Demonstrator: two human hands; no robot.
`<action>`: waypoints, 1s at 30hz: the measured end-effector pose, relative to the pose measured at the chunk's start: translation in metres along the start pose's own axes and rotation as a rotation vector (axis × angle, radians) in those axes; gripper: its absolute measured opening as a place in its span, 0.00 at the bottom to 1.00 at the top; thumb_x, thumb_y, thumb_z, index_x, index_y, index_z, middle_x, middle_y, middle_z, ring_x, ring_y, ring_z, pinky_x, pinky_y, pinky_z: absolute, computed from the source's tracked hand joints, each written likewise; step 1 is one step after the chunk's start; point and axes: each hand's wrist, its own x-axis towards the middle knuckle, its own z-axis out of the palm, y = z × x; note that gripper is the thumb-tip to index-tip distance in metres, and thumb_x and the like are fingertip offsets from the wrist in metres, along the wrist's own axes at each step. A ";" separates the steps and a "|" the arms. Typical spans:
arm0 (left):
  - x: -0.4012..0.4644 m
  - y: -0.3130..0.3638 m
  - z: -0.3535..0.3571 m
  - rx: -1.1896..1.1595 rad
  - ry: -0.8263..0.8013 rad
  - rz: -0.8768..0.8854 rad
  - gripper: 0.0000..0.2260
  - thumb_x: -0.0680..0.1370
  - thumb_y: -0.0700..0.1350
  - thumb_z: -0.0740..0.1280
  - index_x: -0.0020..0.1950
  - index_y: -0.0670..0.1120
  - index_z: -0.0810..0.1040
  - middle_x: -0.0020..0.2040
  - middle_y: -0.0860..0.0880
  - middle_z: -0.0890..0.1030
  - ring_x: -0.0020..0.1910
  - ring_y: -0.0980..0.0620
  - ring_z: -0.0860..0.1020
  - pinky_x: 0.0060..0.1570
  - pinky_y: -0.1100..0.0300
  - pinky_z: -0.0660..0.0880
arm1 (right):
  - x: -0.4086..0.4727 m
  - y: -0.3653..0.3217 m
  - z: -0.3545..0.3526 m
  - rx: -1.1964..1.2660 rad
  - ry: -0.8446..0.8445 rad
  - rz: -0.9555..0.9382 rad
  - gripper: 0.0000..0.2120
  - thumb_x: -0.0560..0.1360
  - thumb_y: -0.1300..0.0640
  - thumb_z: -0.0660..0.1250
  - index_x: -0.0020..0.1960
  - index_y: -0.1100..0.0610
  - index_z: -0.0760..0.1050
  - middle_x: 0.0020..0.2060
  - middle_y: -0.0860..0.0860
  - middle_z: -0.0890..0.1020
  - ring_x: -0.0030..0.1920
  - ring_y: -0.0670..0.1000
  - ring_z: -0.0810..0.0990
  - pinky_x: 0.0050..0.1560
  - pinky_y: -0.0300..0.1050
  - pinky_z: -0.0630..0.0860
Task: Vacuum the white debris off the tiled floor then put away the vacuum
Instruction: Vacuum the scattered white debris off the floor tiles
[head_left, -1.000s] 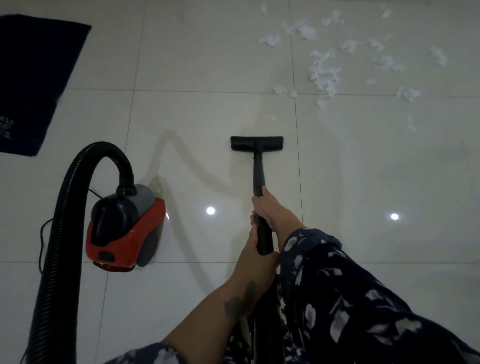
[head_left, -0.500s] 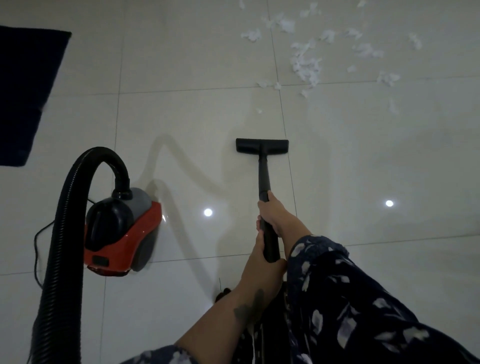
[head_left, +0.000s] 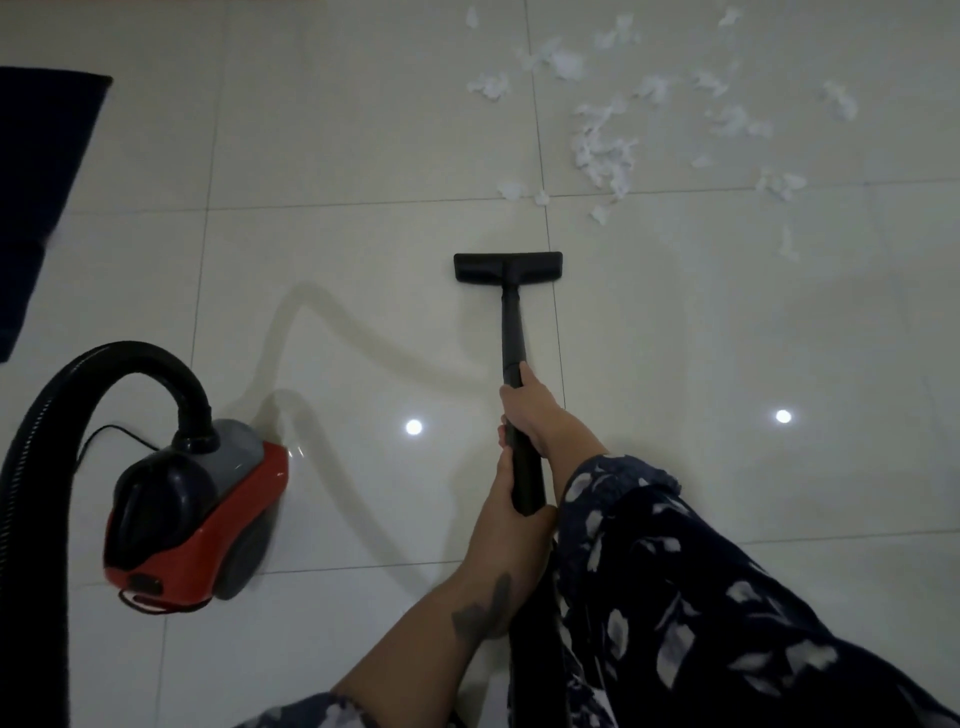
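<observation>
Both hands, left (head_left: 511, 499) and right (head_left: 530, 408), stay clamped on the wand (head_left: 514, 332). The nozzle (head_left: 508, 267) has crept nearer the white debris (head_left: 605, 150); none is vacuumed yet.

— How is the light in this frame?
— Dim and cool overall. Two small ceiling lamps show only as hard white glare spots (head_left: 414, 427) on the glossy tiled floor (head_left: 363, 130).
— Any shadows?
— Soft, pale ones. The hose (head_left: 47, 467) throws a faint curved shadow (head_left: 332, 332) across the tiles, running toward the wand (head_left: 514, 338).
— Sharpness?
— The floor nozzle (head_left: 508, 267) and white debris (head_left: 602, 150) read crisp. The red vacuum body (head_left: 208, 525) smears along its lower edge, and the dark mat (head_left: 36, 197) is streaked at the left.
— Distortion?
— Wide-angle: grout lines bow near the borders, and the patterned sleeve (head_left: 701, 597) looms large and dark.
</observation>
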 end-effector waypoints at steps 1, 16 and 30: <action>0.009 0.006 0.002 -0.005 0.003 -0.003 0.33 0.80 0.36 0.63 0.79 0.55 0.51 0.61 0.58 0.74 0.48 0.67 0.78 0.35 0.77 0.74 | 0.005 -0.009 -0.006 -0.008 -0.002 -0.001 0.31 0.82 0.60 0.52 0.79 0.41 0.46 0.37 0.55 0.72 0.31 0.51 0.72 0.29 0.46 0.73; 0.098 0.096 -0.006 -0.104 -0.013 -0.147 0.34 0.79 0.35 0.61 0.75 0.66 0.55 0.45 0.44 0.76 0.27 0.53 0.76 0.26 0.60 0.76 | 0.074 -0.127 -0.036 -0.015 -0.026 -0.020 0.29 0.84 0.58 0.52 0.79 0.42 0.45 0.41 0.56 0.72 0.34 0.51 0.73 0.32 0.45 0.75; 0.152 0.149 -0.027 -0.140 0.001 -0.115 0.30 0.80 0.38 0.59 0.73 0.66 0.57 0.37 0.44 0.70 0.24 0.52 0.72 0.23 0.60 0.72 | 0.104 -0.211 -0.045 0.090 -0.084 -0.001 0.32 0.83 0.58 0.58 0.79 0.41 0.45 0.39 0.55 0.70 0.34 0.53 0.75 0.37 0.48 0.80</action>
